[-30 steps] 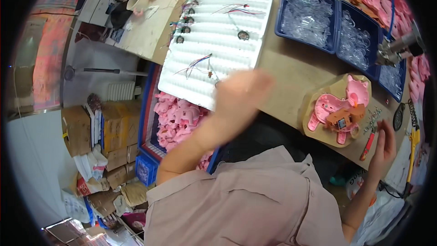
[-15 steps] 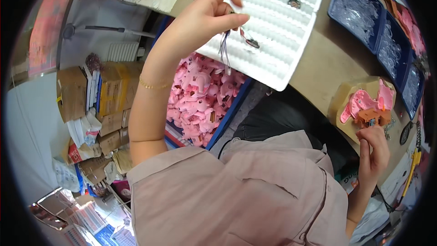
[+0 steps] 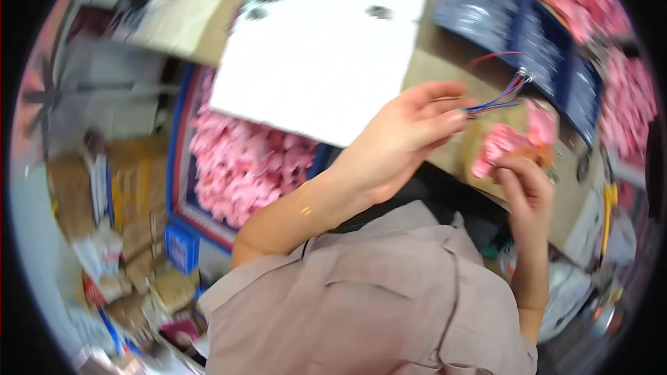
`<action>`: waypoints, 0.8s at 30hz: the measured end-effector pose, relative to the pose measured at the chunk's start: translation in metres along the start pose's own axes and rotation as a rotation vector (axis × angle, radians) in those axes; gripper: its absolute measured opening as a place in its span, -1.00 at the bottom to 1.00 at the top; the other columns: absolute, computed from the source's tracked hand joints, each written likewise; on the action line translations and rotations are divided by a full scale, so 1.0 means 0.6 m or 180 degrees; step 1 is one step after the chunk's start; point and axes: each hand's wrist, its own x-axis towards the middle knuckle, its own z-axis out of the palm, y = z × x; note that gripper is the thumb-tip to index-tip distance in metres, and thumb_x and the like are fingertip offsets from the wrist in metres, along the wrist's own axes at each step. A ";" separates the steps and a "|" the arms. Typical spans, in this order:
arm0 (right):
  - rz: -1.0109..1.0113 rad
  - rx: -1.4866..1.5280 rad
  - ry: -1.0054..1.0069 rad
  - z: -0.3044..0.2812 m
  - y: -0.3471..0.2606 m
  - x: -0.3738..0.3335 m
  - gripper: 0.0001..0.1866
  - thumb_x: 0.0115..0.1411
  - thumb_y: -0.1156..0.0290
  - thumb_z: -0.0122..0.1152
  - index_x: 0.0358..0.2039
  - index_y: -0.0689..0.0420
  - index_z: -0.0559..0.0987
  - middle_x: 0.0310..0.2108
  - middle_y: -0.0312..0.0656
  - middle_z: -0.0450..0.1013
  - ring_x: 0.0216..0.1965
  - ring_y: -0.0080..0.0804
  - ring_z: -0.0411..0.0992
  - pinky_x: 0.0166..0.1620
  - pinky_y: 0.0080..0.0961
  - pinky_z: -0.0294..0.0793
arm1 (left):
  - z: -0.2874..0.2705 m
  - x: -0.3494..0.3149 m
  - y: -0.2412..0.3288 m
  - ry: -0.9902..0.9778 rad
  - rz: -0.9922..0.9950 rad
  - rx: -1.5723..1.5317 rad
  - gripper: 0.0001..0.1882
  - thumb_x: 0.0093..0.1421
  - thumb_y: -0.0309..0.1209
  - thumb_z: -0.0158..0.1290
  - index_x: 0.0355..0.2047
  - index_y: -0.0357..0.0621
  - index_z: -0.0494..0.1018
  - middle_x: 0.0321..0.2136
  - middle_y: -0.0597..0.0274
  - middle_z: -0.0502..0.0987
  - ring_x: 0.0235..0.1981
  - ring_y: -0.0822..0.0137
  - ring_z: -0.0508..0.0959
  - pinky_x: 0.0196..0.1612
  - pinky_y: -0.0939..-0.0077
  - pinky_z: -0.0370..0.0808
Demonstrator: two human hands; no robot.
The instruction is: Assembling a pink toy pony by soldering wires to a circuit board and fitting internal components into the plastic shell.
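Coloured thin wires [image 3: 497,103] are pinched in my left hand [image 3: 410,128], their loose ends pointing up to the right with small pale tips. A red wire [image 3: 497,57] arcs above them. My right hand [image 3: 529,184] is curled beside a pink plastic shell [image 3: 501,142], its fingertips close to the shell's lower edge. What those fingers hold, if anything, is hidden. Behind them an orange piece [image 3: 535,153] shows, and both parts lie on a tan block [image 3: 474,142]. Motion blurs the whole view.
A white ridged tray [image 3: 313,62] with small wired discs lies on the bench at upper left. Below it stands a blue-rimmed crate of pink plastic parts [image 3: 243,167]. Blue bins [image 3: 479,3] of clear pieces line the right back, beside heaped pink parts [image 3: 625,104].
My left hand has moved from above the white tray rightward to the tan block, carrying the wires. My right hand stays at the pink and orange parts. The view has shifted.
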 end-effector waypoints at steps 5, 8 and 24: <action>0.0205 0.0256 0.0289 0.001 -0.010 -0.021 -0.87 0.11 0.62 0.14 -0.30 0.31 0.56 -0.38 -0.19 0.52 -0.36 -0.52 0.48 -0.30 -0.60 0.43 | 0.024 0.018 -0.052 0.0131 -0.0150 0.0097 -0.62 0.21 -0.54 0.06 0.02 -0.26 0.27 -0.18 0.24 0.44 -0.16 0.47 0.49 -0.08 0.65 0.45; 0.0688 0.1478 0.0862 -0.004 -0.020 0.000 -0.85 0.11 0.59 0.19 -0.26 0.30 0.56 -0.37 -0.23 0.52 -0.37 -0.61 0.46 -0.35 -0.70 0.42 | 0.044 0.024 -0.077 -0.0001 0.0222 0.0133 -0.67 0.21 -0.54 0.06 -0.01 -0.29 0.32 -0.21 0.26 0.45 -0.17 0.46 0.51 -0.09 0.66 0.45; 0.0004 0.1447 0.0513 -0.018 0.022 0.032 -0.86 0.18 0.52 0.18 -0.26 0.29 0.50 -0.40 -0.30 0.44 -0.38 -0.61 0.43 -0.27 -0.68 0.43 | 0.064 0.052 -0.083 0.0203 0.1697 0.3210 -0.89 0.13 -0.44 0.15 -0.39 -0.23 0.52 -0.38 0.26 0.44 -0.31 0.41 0.43 -0.28 0.57 0.35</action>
